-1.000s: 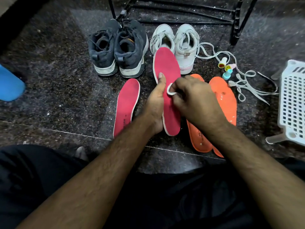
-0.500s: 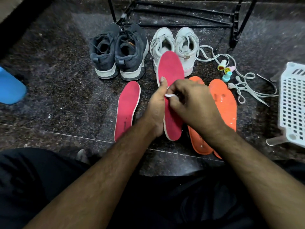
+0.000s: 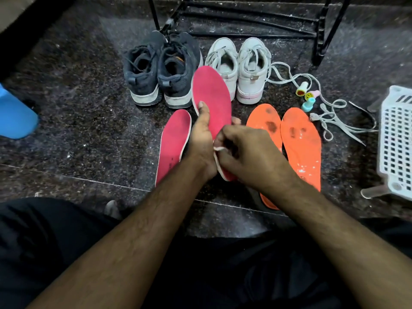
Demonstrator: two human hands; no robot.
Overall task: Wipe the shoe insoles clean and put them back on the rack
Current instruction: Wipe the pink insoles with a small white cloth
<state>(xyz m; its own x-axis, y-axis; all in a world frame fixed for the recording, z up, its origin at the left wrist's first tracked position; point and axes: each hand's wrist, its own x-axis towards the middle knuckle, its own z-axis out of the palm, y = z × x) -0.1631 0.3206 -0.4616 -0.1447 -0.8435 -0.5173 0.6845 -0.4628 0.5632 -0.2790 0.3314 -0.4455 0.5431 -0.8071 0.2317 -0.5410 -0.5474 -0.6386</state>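
I read this as a home, likely the shoe corner of an entry or hallway: beyond my fingers (image 3: 201,110) a dark pair of sneakers (image 3: 160,70) and a white pair (image 3: 239,68) stand on a speckled dark stone floor (image 3: 73,103) before the legs of a black metal shoe rack (image 3: 245,18). Right of my fingers lie loose white laces (image 3: 334,121), small coloured caps (image 3: 308,97) and a white plastic basket (image 3: 394,139).
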